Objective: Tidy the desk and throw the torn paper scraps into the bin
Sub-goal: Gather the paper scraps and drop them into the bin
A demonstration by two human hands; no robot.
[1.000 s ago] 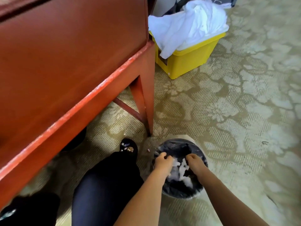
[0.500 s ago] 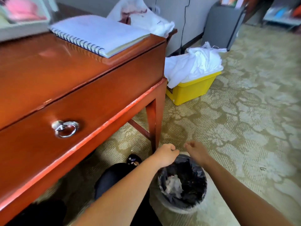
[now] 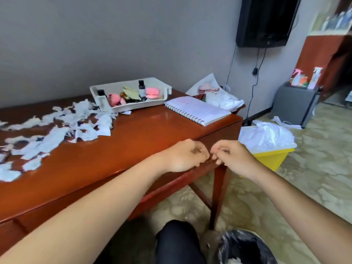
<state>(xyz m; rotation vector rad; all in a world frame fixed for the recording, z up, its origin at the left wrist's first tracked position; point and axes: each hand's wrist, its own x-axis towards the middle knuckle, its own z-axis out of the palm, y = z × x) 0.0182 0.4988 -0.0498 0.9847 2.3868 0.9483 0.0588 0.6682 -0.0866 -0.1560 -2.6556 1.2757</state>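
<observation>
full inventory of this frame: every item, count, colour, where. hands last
paper scraps: many, white, spread over desk's left part
desk: one, red-brown, left and centre
tray: one, white, back of desk
bottles: two, dark caps, in tray
notebook: one, white, spiral-bound, desk's right end
bin: one, black liner, floor at bottom right
box: one, yellow, floor right of desk, white sheet over it
screen: one, black, wall at upper right
cabinet: one, grey, far right by wall
left hand: fingers curled, nothing seen in it, above desk's front edge
right hand: fingers curled, nothing seen in it, beside the left
</observation>
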